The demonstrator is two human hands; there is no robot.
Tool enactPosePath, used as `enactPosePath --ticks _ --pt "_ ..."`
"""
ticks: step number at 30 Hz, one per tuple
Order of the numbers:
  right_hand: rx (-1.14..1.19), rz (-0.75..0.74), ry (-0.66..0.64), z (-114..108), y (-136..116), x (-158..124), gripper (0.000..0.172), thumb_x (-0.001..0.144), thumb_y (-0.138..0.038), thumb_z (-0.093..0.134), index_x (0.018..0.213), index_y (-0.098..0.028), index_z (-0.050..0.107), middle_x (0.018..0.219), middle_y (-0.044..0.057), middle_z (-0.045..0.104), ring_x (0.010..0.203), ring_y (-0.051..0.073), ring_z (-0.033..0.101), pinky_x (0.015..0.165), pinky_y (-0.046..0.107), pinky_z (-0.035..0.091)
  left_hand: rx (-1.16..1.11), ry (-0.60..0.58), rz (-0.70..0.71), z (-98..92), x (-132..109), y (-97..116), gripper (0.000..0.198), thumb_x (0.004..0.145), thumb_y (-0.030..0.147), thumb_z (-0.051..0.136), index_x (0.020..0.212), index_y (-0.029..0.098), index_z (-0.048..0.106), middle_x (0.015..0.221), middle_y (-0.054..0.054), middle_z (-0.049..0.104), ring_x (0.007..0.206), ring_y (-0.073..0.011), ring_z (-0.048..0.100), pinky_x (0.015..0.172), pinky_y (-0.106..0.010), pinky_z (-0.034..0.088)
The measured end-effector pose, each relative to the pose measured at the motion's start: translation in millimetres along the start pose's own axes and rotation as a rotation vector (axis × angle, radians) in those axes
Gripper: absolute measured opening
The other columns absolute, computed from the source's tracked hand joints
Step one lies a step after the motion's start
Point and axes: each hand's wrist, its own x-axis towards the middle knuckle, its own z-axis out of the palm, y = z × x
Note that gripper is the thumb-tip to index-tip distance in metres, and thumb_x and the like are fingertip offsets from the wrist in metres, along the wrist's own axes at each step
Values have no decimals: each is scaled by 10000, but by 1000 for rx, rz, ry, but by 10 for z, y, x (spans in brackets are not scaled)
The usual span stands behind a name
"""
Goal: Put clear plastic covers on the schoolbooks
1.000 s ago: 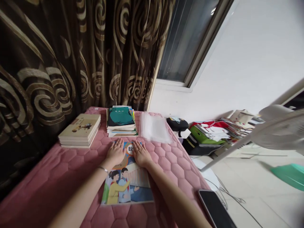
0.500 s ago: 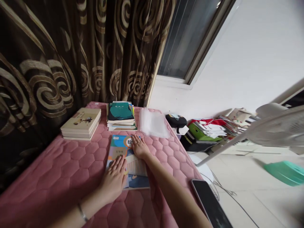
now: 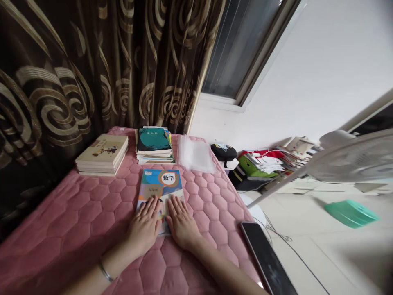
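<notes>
A blue mathematics textbook (image 3: 167, 186) lies flat on the pink quilted cover (image 3: 101, 221), its front upward. My left hand (image 3: 145, 227) rests flat on the lower left of the book, fingers stretched out. On the lower right of the same cover lies my right hand (image 3: 182, 223), palm down with the fingers extended. Both hands hide the book's lower part. Beyond it are a stack of books topped by a dark teal one (image 3: 155, 139) and a pile of clear plastic sleeves (image 3: 196, 153).
Cream-coloured books (image 3: 102, 151) are stacked at the back left, by the patterned curtain (image 3: 123, 65). A phone (image 3: 267, 258) lies at the right edge. Past that edge are a white fan (image 3: 353, 157), a black case (image 3: 223, 152), and a green plastic item (image 3: 351, 213) on the floor.
My right hand has slid from the book's upper right down to its lower right, uncovering the title. My left hand has stayed on the lower left. The view has shifted slightly.
</notes>
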Motion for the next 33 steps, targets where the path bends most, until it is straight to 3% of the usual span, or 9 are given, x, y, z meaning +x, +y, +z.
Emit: enactPosePath --ticks 3,7,12,17,21,27,33 --pt "-48 73 -17 -86 209 -62 545 1003 -339 300 1482 -82 343 1560 136 237 1462 256 194 1191 466 221 -12 -46 -49 -62 -16 -26 539 929 319 345 1410 112 472 1487 -133 446 1350 -251 451 1094 -409 387" --pt "-68 138 -85 -94 246 -47 553 985 -297 316 1493 -79 323 1567 138 221 1460 278 200 1181 482 233 -17 -129 -190 -118 -27 -101 533 928 310 305 1393 136 500 1496 -121 434 1385 -272 402 1110 -484 356" --pt "-110 189 -14 -49 160 10 531 946 -252 384 1443 -67 416 1535 177 334 1418 323 306 1120 462 332 -24 -261 -334 -269 292 -243 489 919 286 359 1339 125 553 1457 -135 495 1322 -286 473 1049 -453 421" --pt "-151 332 113 -127 178 125 355 927 -288 456 1210 -121 592 1342 208 538 1142 326 548 952 472 456 5 -200 -414 -245 512 -374 459 914 267 391 1331 181 564 1447 -94 514 1279 -316 488 1007 -483 439" --pt "-86 469 140 -207 244 264 311 867 -327 570 1046 -77 612 1085 217 620 1025 325 587 919 432 468 37 -128 -417 -124 449 -373 470 932 273 347 1346 190 554 1453 -81 510 1285 -318 479 1018 -488 420" --pt "140 549 141 -253 384 436 368 785 -296 641 1079 -78 594 1091 215 631 991 294 639 832 343 509 30 -118 -417 -114 432 -360 474 924 280 350 1346 216 555 1459 -77 504 1296 -310 474 1022 -493 409" --pt "432 718 43 -350 515 508 203 782 -321 649 922 -175 629 874 89 733 820 237 698 624 273 502 -6 -156 -448 -143 461 -355 482 924 284 343 1359 226 541 1467 -89 493 1304 -315 464 1005 -514 413"
